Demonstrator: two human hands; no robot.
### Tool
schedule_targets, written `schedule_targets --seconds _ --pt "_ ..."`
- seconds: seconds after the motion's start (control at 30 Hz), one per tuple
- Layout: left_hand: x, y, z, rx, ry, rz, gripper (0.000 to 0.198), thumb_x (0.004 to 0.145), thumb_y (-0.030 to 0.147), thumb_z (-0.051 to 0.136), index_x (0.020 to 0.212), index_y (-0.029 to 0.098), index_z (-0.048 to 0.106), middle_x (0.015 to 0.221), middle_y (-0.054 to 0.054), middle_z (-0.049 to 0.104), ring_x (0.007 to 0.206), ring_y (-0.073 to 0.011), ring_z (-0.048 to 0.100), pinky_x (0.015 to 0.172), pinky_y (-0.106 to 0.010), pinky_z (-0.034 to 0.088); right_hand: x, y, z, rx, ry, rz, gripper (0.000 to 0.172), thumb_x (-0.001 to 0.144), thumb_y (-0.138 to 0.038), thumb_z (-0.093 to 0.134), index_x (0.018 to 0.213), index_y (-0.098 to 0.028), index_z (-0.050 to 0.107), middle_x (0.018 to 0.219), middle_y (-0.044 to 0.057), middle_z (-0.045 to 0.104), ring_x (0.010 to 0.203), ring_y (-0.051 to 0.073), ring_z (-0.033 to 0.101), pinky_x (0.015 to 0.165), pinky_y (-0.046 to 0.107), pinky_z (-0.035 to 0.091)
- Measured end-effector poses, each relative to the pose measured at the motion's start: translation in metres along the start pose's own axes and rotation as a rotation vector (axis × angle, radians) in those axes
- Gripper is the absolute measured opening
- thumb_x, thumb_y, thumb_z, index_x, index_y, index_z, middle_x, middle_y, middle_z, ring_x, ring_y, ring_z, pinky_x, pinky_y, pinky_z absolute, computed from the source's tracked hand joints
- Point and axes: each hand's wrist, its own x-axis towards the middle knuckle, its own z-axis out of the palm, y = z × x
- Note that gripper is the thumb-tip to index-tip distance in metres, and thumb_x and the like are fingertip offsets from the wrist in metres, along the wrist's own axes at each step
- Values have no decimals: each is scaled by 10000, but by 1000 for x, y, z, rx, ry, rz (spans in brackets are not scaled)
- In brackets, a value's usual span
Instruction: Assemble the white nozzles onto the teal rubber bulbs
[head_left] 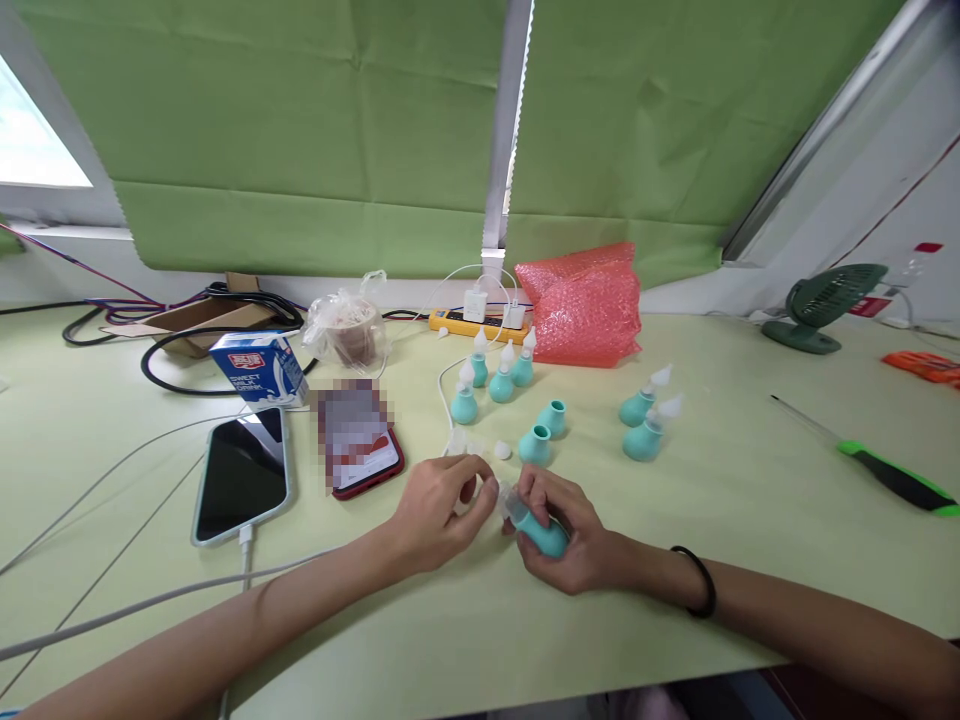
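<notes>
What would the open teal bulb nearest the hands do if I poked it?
The open teal bulb might wobble or tip, because its sides look rounded. It's probably light for its size, since its open mouth shows a hollow inside. Its smooth, rubbery look suggests it may squash rather than crack.

The bulb (546, 538) is showing plain turquoise against a pale yellow-green counter (420, 640). The blind (300, 120) is wearing solid green, while the bubble wrap (589, 310) is displaying dotted coral red. The carton (259, 372) is mixing blue, white and red; the screwdriver (891, 474) is pairing green with black.
</notes>
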Motion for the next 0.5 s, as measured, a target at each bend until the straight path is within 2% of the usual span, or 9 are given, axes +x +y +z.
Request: schedule_targets --seconds 0.1,0.17,0.23,0.37,0.47,0.5 --pt "-1 9 -5 -78 -225 -9 253 812 350 390 657 162 460 475 50 429 419 -83 377 423 -188 292 0 -5 0 -83 -47 -78 317 588 -66 518 643 -215 244 660 -13 382 599 127 414 501 248 359" --pt "0 11 -6 -67 -296 -42 319 809 420 386 621 166 433 468 53 412 408 -82 355 407 -191 266 -1 -8 0 -111 -52 -107 319 598 -72 522 645 -218 241 641 -18 374 589 127 406 488 240 341" --pt "2 10 -5 -41 -322 -55 363 820 441 358 597 164 435 471 46 415 406 -82 351 405 -197 249 -2 -9 1 -130 -40 -123 317 609 -78 524 647 -220 243 631 -21 367 584 128 407 483 235 336" --pt "1 9 -4 -70 -387 34 346 853 366 326 615 161 472 460 46 401 400 -77 338 417 -197 254 -2 -11 0 -151 -7 -137 291 621 -98 546 665 -219 285 669 -8 407 606 130 440 495 233 359" --pt "-1 10 -5 -127 -356 46 302 853 318 331 632 161 463 457 55 366 397 -69 325 411 -181 261 1 -10 0 -184 90 -67 282 622 -146 594 733 -218 344 721 10 446 655 145 465 539 253 395" --pt "-2 10 -5 -137 -326 42 293 847 309 341 621 161 452 452 59 348 393 -67 317 405 -178 257 3 -9 -1 -202 85 -27 273 631 -171 602 760 -214 366 725 12 457 655 146 470 548 258 400"
